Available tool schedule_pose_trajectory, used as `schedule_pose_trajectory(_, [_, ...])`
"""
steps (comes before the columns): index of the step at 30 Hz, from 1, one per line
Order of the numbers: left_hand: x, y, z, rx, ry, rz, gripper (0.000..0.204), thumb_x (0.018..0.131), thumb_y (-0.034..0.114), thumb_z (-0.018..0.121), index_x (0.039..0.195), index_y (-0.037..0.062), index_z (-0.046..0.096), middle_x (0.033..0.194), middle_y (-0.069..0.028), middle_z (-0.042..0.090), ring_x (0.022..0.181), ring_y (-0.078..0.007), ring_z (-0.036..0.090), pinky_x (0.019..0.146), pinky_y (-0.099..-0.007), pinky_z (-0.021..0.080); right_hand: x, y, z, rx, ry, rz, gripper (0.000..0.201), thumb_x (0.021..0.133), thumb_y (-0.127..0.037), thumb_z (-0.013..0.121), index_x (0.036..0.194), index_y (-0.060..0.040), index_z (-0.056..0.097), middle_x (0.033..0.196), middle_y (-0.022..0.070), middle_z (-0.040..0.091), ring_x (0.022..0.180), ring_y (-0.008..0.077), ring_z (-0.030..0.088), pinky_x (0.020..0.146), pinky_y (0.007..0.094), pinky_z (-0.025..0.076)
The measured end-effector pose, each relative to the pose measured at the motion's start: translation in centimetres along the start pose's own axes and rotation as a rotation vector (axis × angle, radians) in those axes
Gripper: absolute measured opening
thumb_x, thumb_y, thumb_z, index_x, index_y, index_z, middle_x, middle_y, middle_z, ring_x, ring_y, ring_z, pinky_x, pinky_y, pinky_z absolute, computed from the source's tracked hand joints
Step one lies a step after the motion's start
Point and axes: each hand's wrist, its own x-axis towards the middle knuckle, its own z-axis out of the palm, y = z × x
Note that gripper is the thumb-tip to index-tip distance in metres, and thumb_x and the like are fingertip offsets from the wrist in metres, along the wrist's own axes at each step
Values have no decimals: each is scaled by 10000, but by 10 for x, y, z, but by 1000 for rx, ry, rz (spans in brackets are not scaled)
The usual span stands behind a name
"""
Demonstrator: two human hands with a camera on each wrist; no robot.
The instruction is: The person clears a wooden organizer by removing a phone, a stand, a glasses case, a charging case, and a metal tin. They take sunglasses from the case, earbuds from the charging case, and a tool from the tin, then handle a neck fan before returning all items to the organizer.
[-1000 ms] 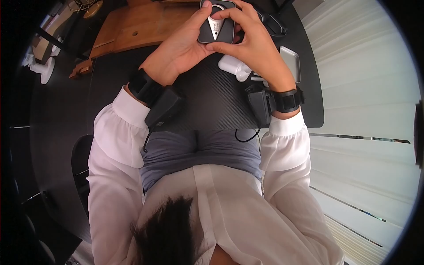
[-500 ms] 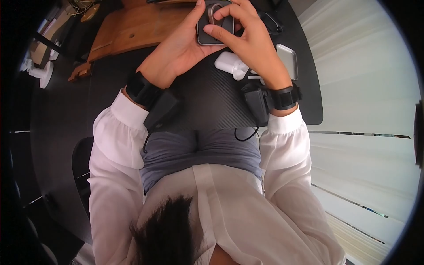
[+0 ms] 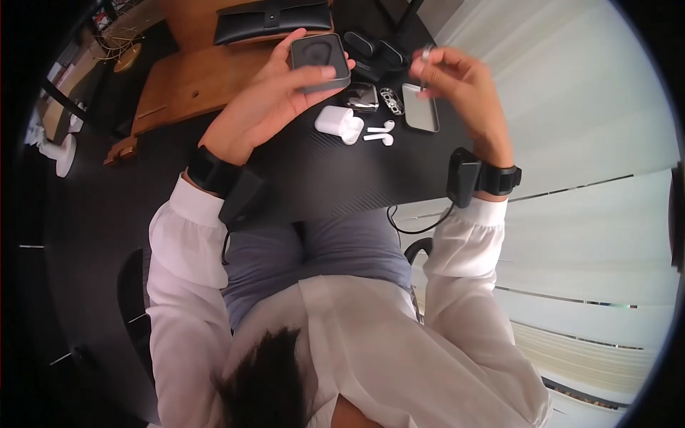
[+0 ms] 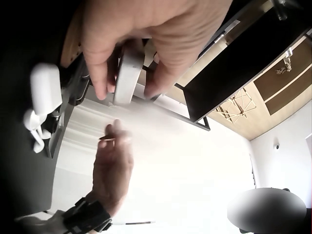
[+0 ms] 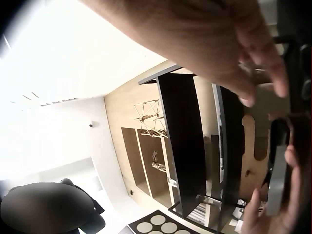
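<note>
My left hand (image 3: 275, 96) grips a shallow metal tin (image 3: 327, 84) at the upper middle of the head view, thumb over its near side. Black foam fills the tin, with a rounded triangular hollow in it. In the left wrist view the tin (image 4: 129, 73) shows edge-on between thumb and fingers. Off to the right, my right hand (image 3: 464, 89) pinches a small silver key ring (image 3: 426, 55), mostly covered by the fingers. Below that hand lies the tin's lid (image 3: 421, 118), hollow side up, on the black table.
A white earbud case (image 3: 332, 121) lies open beside two white earbuds (image 3: 380, 133). Behind them are a shiny dark item (image 3: 362, 98), a small patterned piece (image 3: 391, 101) and dark glasses (image 3: 374, 48). A black flap case (image 3: 267, 21) lies on a wooden board (image 3: 193, 85).
The key ring has come out of the foam in the tin. My right hand has carried it right, away from the tin; the left hand has shifted left with the tin.
</note>
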Motion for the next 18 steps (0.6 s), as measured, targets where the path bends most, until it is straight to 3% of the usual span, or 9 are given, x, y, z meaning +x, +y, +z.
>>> schedule_pose_trajectory(2, [-5, -2, 2, 41, -48, -59, 787, 959, -41, 610, 1588, 106, 160, 1478, -246, 474, 1384, -336, 514, 1177, -423, 437, -8, 0, -12, -129, -72, 94, 172, 905, -180, 789, 908, -31, 705, 875, 16, 710, 800, 100, 672, 640, 245, 539])
schedule_pose_trajectory(4, [-6, -5, -3, 57, -113, -111, 847, 921, -79, 648, 1592, 109, 166, 1488, -198, 490, 1387, -293, 518, 1176, -375, 420, -8, 11, -22, -287, -30, 157, 189, 881, -194, 809, 868, -35, 708, 837, 6, 703, 745, 84, 646, 606, 235, 514])
schedule_pose_trajectory(7, [-4, -11, -10, 152, -67, -142, 827, 914, -52, 685, 1582, 92, 218, 1463, -154, 523, 1355, -250, 540, 1156, -357, 427, -11, 20, -23, -396, 33, 178, 211, 850, -205, 821, 819, -31, 707, 766, 2, 675, 630, 82, 588, 560, 242, 492])
schedule_pose_trajectory(10, [-4, -5, -5, 273, 9, -133, 752, 908, 30, 742, 1540, 60, 335, 1406, -118, 563, 1308, -214, 555, 1132, -345, 431, -11, 18, -19, -451, 58, 171, 201, 849, -195, 809, 813, -27, 704, 724, 8, 657, 613, 94, 585, 550, 251, 484])
schedule_pose_trajectory(13, [-3, -3, -9, 445, -45, -133, 678, 909, 151, 779, 1481, 29, 436, 1361, -92, 581, 1270, -186, 558, 1117, -345, 430, -13, 13, -10, -512, 25, 211, 198, 841, -189, 805, 815, -22, 703, 702, 21, 655, 598, 105, 587, 533, 259, 469])
schedule_pose_trajectory(18, [-5, -5, -10, 451, -90, -89, 615, 977, 387, 673, 1433, 11, 505, 1326, -94, 603, 1258, -162, 548, 1081, -332, 430, -20, 17, 2, -614, 69, 119, 221, 827, -204, 817, 824, -17, 700, 689, 41, 659, 557, 117, 579, 512, 266, 453])
